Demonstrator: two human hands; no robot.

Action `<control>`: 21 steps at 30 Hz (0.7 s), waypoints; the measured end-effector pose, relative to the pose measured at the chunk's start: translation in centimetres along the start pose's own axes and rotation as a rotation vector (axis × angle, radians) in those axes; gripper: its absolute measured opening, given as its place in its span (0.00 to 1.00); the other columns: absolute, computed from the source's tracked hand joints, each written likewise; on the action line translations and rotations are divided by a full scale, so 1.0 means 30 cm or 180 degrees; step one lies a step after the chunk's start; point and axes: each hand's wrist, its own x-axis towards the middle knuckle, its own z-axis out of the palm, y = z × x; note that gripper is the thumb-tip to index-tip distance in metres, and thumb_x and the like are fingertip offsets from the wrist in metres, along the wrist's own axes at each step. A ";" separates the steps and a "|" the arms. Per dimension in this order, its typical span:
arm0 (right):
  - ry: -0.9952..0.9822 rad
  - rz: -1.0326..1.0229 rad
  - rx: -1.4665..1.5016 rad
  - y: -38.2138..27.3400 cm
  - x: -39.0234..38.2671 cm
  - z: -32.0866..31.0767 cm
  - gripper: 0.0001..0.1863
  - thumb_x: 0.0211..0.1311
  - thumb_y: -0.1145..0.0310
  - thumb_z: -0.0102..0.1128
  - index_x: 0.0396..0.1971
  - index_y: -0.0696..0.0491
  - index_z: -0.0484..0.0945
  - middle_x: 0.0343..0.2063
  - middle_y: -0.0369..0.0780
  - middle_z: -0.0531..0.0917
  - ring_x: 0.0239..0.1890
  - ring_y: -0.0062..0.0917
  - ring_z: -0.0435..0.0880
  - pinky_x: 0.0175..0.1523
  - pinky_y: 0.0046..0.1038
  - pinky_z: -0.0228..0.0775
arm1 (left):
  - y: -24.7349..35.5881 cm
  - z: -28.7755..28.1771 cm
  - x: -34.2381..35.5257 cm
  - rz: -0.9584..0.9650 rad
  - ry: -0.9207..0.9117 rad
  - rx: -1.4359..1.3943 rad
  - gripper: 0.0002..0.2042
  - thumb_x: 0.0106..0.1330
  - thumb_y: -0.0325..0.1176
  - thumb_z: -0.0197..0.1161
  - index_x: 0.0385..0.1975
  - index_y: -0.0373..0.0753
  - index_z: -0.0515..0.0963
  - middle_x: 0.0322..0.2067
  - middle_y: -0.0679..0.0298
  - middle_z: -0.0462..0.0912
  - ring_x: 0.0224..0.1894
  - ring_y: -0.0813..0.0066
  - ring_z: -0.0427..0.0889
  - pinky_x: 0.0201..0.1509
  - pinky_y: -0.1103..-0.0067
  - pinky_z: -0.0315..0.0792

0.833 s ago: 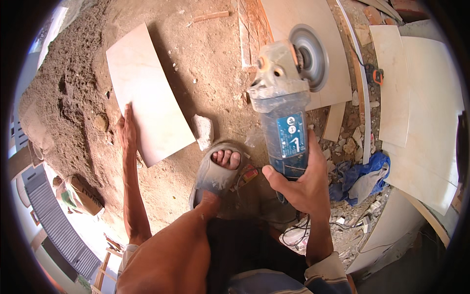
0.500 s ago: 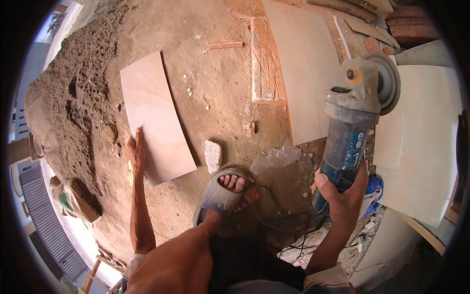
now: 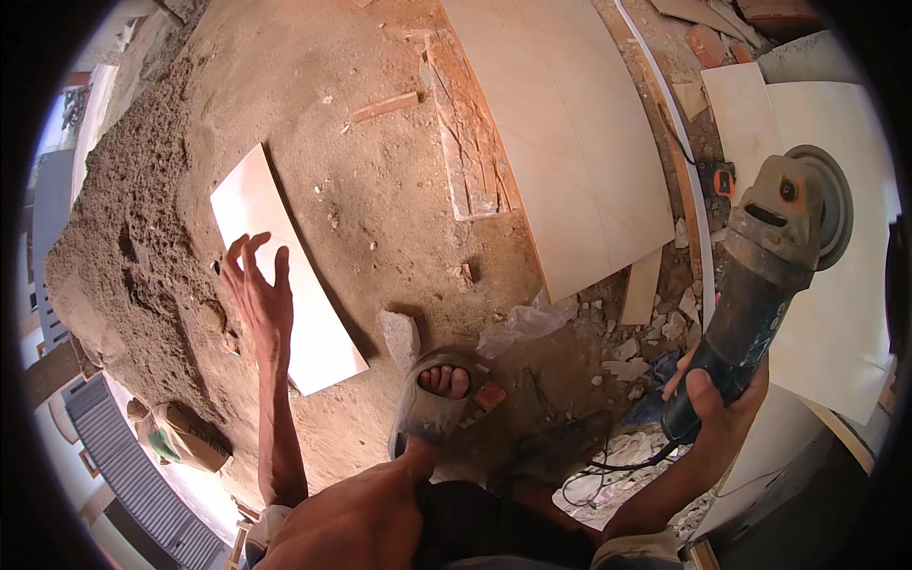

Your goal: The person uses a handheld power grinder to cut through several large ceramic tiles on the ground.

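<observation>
My left hand (image 3: 261, 294) is open over a pale rectangular tile (image 3: 323, 351) lying on the dirt, its fingers spread and curved; I cannot tell whether the fingertips touch. At the right, my right hand (image 3: 720, 408) grips a dark angle grinder (image 3: 750, 304) by its body, the metal disc (image 3: 828, 204) at the top facing rightward; I cannot tell whether it spins. A cord runs from the grinder's lower end. My sandalled foot (image 3: 418, 408) stands beside a pale stone chunk (image 3: 399, 337) near the tile's lower corner.
A large tile (image 3: 579, 180) lies upper middle, beside a cracked strip (image 3: 465, 152). More pale sheets (image 3: 831, 351) line the right, with wood strips, a tape measure (image 3: 724, 183), rubble (image 3: 674, 323) and crumpled plastic (image 3: 522, 328). A sand pile (image 3: 128, 247) and sack (image 3: 190, 437) are left.
My left hand has loosened from the tile's left edge, its fingers now splayed over the surface. My right hand has carried the grinder rightward.
</observation>
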 end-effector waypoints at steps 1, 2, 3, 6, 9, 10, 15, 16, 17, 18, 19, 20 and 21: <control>0.0030 0.0086 0.0044 0.005 0.006 -0.011 0.48 0.49 0.75 0.75 0.72 0.63 0.62 0.34 0.48 0.85 0.29 0.31 0.86 0.38 0.34 0.83 | 0.224 -0.042 0.132 0.0418 -0.0205 -0.1041 0.16 0.77 0.46 0.67 0.56 0.45 0.82 0.60 0.58 0.81 0.65 0.56 0.77 0.67 0.54 0.77; 0.0060 0.0148 0.0078 0.009 0.006 -0.021 0.48 0.48 0.75 0.75 0.72 0.63 0.62 0.33 0.48 0.85 0.29 0.31 0.86 0.38 0.34 0.83 | 0.411 -0.054 0.229 0.0857 -0.0827 -0.1645 0.16 0.77 0.45 0.65 0.56 0.44 0.82 0.57 0.59 0.84 0.64 0.58 0.82 0.67 0.58 0.80; 0.0122 0.0233 0.0127 0.016 0.004 -0.030 0.49 0.47 0.76 0.75 0.72 0.63 0.61 0.33 0.48 0.85 0.29 0.31 0.86 0.38 0.34 0.83 | 0.581 -0.029 0.325 0.1816 -0.1087 -0.2118 0.18 0.77 0.49 0.64 0.55 0.44 0.83 0.57 0.60 0.85 0.63 0.58 0.83 0.67 0.56 0.81; 0.0380 0.0478 0.0167 0.011 -0.015 -0.059 0.51 0.45 0.77 0.75 0.73 0.63 0.61 0.34 0.48 0.85 0.29 0.31 0.86 0.38 0.33 0.83 | 1.080 0.156 0.562 0.3665 -0.1437 -0.1854 0.24 0.78 0.56 0.58 0.60 0.43 0.78 0.61 0.61 0.80 0.68 0.61 0.77 0.77 0.64 0.73; 0.0477 0.0690 0.0256 0.019 -0.029 -0.096 0.54 0.43 0.78 0.76 0.75 0.63 0.59 0.35 0.47 0.86 0.31 0.31 0.87 0.38 0.33 0.84 | 1.432 0.322 0.714 0.4687 -0.1431 -0.1157 0.29 0.80 0.59 0.53 0.69 0.42 0.71 0.68 0.60 0.72 0.71 0.58 0.72 0.78 0.64 0.68; 0.0585 0.0788 0.0207 0.009 -0.044 -0.106 0.55 0.43 0.78 0.77 0.75 0.63 0.58 0.36 0.47 0.86 0.32 0.31 0.88 0.39 0.32 0.84 | 1.517 0.354 0.742 0.4781 -0.1514 -0.1024 0.31 0.78 0.60 0.55 0.69 0.43 0.71 0.68 0.60 0.71 0.71 0.57 0.71 0.77 0.63 0.68; 0.1136 0.0944 0.0261 0.028 -0.131 -0.187 0.58 0.41 0.73 0.83 0.75 0.63 0.59 0.38 0.45 0.87 0.37 0.30 0.90 0.42 0.30 0.84 | 1.713 0.381 0.776 0.5048 -0.2071 -0.0394 0.40 0.65 0.66 0.65 0.69 0.43 0.71 0.66 0.59 0.71 0.71 0.53 0.71 0.76 0.61 0.70; 0.1170 0.0965 0.0284 0.030 -0.130 -0.193 0.57 0.41 0.72 0.84 0.74 0.63 0.61 0.39 0.45 0.87 0.37 0.30 0.90 0.43 0.30 0.84 | 1.723 0.399 0.794 0.5119 -0.1941 -0.0467 0.41 0.62 0.65 0.66 0.70 0.42 0.70 0.67 0.59 0.71 0.71 0.53 0.71 0.74 0.61 0.72; 0.1192 0.0981 0.0303 0.032 -0.125 -0.199 0.57 0.41 0.71 0.85 0.74 0.63 0.62 0.39 0.45 0.87 0.38 0.30 0.90 0.43 0.30 0.84 | 1.749 0.418 0.797 0.5127 -0.2045 -0.0370 0.41 0.62 0.63 0.67 0.70 0.41 0.70 0.67 0.59 0.70 0.72 0.53 0.70 0.74 0.61 0.72; 0.1213 0.0992 0.0323 0.036 -0.121 -0.205 0.56 0.41 0.70 0.85 0.73 0.63 0.63 0.39 0.45 0.87 0.38 0.30 0.90 0.43 0.30 0.84 | 1.783 0.399 0.802 0.5132 -0.2142 -0.0269 0.41 0.62 0.62 0.68 0.69 0.40 0.71 0.68 0.59 0.69 0.73 0.53 0.69 0.75 0.61 0.71; 0.1244 0.1002 0.0318 0.040 -0.120 -0.211 0.55 0.41 0.70 0.85 0.72 0.64 0.64 0.39 0.45 0.87 0.38 0.30 0.90 0.43 0.30 0.84 | 1.802 0.384 0.802 0.5123 -0.2238 -0.0169 0.41 0.62 0.61 0.69 0.69 0.39 0.71 0.69 0.59 0.68 0.73 0.54 0.68 0.75 0.61 0.71; 0.1264 0.1008 0.0308 0.043 -0.118 -0.216 0.55 0.41 0.70 0.85 0.72 0.64 0.65 0.39 0.45 0.87 0.37 0.30 0.90 0.43 0.30 0.84 | 1.810 0.383 0.803 0.5184 -0.2002 -0.0432 0.39 0.62 0.62 0.70 0.66 0.39 0.74 0.63 0.58 0.72 0.68 0.55 0.73 0.70 0.61 0.74; 0.1282 0.1010 0.0285 0.044 -0.117 -0.221 0.54 0.41 0.70 0.86 0.71 0.64 0.66 0.39 0.45 0.87 0.37 0.30 0.90 0.43 0.30 0.85 | 1.822 0.383 0.808 0.5228 -0.1762 -0.0707 0.37 0.63 0.62 0.72 0.62 0.38 0.77 0.57 0.57 0.77 0.62 0.57 0.78 0.64 0.60 0.78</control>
